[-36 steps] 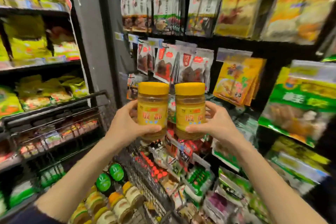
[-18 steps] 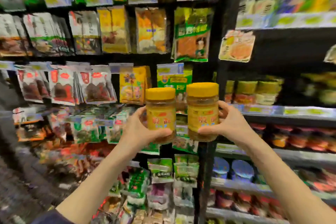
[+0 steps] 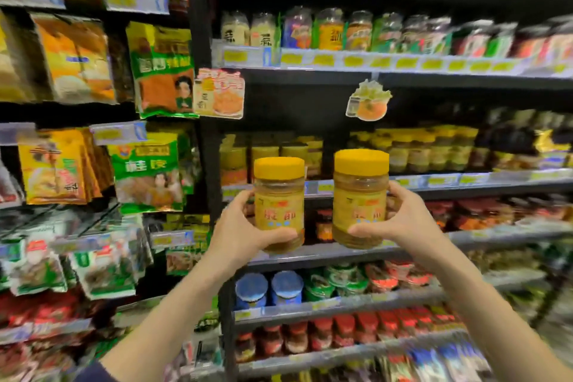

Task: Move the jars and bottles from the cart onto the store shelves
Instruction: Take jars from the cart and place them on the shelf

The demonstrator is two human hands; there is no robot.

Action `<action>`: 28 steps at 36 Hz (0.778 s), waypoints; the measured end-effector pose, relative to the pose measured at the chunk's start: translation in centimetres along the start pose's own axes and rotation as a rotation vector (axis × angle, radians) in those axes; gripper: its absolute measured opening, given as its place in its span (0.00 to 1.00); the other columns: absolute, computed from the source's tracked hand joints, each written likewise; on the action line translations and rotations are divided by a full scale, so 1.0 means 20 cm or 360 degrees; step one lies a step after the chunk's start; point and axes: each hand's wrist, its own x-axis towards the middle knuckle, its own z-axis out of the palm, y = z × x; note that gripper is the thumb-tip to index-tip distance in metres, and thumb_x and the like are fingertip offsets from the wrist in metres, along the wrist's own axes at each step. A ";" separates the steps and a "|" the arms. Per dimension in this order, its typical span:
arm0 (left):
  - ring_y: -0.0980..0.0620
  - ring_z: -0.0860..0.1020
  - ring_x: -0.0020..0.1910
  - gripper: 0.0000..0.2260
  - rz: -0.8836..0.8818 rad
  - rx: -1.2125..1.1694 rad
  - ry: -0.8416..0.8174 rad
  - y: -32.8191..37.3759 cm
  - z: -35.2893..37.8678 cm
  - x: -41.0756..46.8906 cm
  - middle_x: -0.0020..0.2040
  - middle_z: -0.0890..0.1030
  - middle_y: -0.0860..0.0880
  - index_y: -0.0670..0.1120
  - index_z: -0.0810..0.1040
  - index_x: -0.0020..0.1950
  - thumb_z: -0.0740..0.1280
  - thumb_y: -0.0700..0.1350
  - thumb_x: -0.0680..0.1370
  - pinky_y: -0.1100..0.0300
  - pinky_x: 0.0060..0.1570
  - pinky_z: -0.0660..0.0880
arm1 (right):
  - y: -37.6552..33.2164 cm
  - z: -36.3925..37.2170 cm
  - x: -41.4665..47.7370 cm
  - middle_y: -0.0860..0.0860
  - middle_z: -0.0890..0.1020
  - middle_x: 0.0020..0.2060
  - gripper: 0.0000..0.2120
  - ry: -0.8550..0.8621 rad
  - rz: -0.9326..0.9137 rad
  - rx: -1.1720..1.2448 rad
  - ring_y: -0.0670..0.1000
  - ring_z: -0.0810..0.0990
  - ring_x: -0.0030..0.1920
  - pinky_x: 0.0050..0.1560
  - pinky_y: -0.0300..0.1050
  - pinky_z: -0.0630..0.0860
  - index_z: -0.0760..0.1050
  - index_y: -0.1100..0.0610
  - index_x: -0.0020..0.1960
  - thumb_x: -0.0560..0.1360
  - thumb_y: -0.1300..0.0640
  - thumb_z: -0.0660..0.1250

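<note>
Yellow-capped left jar (image 3: 279, 195) is clasped by left hand (image 3: 238, 236), right jar (image 3: 359, 189) by right hand (image 3: 406, 223).

Counted: two hands (image 3: 238, 236), two yellow-lidded jars (image 3: 279, 211), two blue-lidded tubs (image 3: 251, 290); shelved stock (image 3: 418, 155) too blurred to count.

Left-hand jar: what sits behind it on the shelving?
Shelved yellow-lidded jars show above it. The jar, gripped by the left hand, covers the shelf edge and whatever stands directly behind.
</note>
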 end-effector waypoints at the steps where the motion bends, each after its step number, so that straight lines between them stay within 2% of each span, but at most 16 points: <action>1: 0.65 0.75 0.47 0.36 0.0003 -0.0001 -0.0005 0.01 0.05 0.01 0.48 0.75 0.62 0.56 0.68 0.60 0.81 0.48 0.58 0.60 0.50 0.74 | 0.03 -0.05 0.01 0.46 0.82 0.48 0.36 0.0010 0.0007 -0.0017 0.40 0.82 0.44 0.38 0.30 0.78 0.72 0.53 0.60 0.55 0.61 0.81; 5: 0.60 0.78 0.51 0.36 -0.0007 -0.0018 -0.0045 0.05 0.24 0.04 0.51 0.77 0.60 0.58 0.69 0.59 0.81 0.51 0.56 0.54 0.55 0.77 | 0.12 -0.22 0.04 0.50 0.81 0.52 0.40 0.0046 0.0010 -0.0055 0.48 0.81 0.52 0.44 0.36 0.77 0.70 0.57 0.65 0.56 0.62 0.81; 7: 0.56 0.78 0.52 0.36 -0.0012 -0.0033 -0.0056 0.06 0.32 0.05 0.51 0.77 0.60 0.58 0.68 0.58 0.81 0.50 0.56 0.51 0.57 0.76 | 0.15 -0.28 0.05 0.48 0.81 0.51 0.39 0.0061 0.0002 -0.0062 0.45 0.81 0.51 0.44 0.36 0.77 0.70 0.57 0.64 0.56 0.61 0.81; 10: 0.56 0.76 0.52 0.36 -0.0015 -0.0036 -0.0065 0.07 0.40 0.09 0.48 0.74 0.63 0.57 0.66 0.59 0.82 0.47 0.58 0.53 0.58 0.75 | 0.20 -0.34 0.09 0.48 0.81 0.52 0.39 0.0055 0.0005 -0.0063 0.44 0.81 0.51 0.43 0.36 0.78 0.69 0.56 0.64 0.56 0.61 0.81; 14: 0.53 0.78 0.57 0.50 -0.0067 -0.0034 -0.0065 0.05 0.49 0.16 0.57 0.78 0.53 0.52 0.68 0.66 0.81 0.60 0.47 0.48 0.59 0.76 | 0.27 -0.38 0.18 0.46 0.81 0.51 0.40 0.0053 -0.0034 -0.0064 0.40 0.82 0.48 0.41 0.33 0.79 0.69 0.53 0.64 0.56 0.61 0.81; 17: 0.53 0.78 0.57 0.53 -0.0084 -0.0055 -0.0075 0.02 0.53 0.23 0.59 0.79 0.53 0.52 0.68 0.67 0.79 0.64 0.44 0.47 0.58 0.76 | 0.33 -0.39 0.27 0.45 0.81 0.52 0.40 0.0045 -0.0058 -0.0060 0.40 0.82 0.49 0.43 0.35 0.80 0.69 0.52 0.64 0.56 0.58 0.81; 19: 0.53 0.79 0.57 0.51 -0.0089 -0.0060 -0.0081 0.00 0.55 0.28 0.59 0.79 0.53 0.53 0.69 0.66 0.80 0.62 0.45 0.47 0.58 0.77 | 0.37 -0.39 0.33 0.48 0.82 0.53 0.41 0.0048 -0.0066 -0.0065 0.43 0.82 0.50 0.48 0.41 0.80 0.69 0.53 0.64 0.54 0.54 0.81; 21: 0.53 0.79 0.57 0.51 -0.0088 -0.0066 -0.0081 -0.03 0.58 0.34 0.59 0.79 0.53 0.53 0.68 0.67 0.81 0.61 0.46 0.47 0.58 0.77 | 0.42 -0.38 0.39 0.48 0.82 0.53 0.41 0.0059 -0.0086 -0.0073 0.44 0.82 0.51 0.50 0.42 0.80 0.69 0.53 0.64 0.55 0.56 0.82; 25: 0.54 0.79 0.56 0.45 -0.0101 -0.0091 -0.0074 -0.07 0.60 0.44 0.55 0.78 0.57 0.56 0.67 0.63 0.80 0.55 0.49 0.49 0.58 0.76 | 0.49 -0.35 0.52 0.47 0.81 0.53 0.38 0.0077 -0.0144 -0.0075 0.41 0.81 0.51 0.47 0.35 0.79 0.69 0.53 0.63 0.57 0.59 0.82; 28: 0.55 0.78 0.55 0.46 -0.0121 -0.0101 -0.0081 -0.10 0.59 0.51 0.53 0.76 0.60 0.55 0.66 0.65 0.79 0.55 0.48 0.49 0.58 0.76 | 0.51 -0.33 0.62 0.47 0.81 0.54 0.38 0.0060 -0.0166 -0.0052 0.42 0.81 0.52 0.47 0.35 0.79 0.69 0.52 0.63 0.57 0.59 0.82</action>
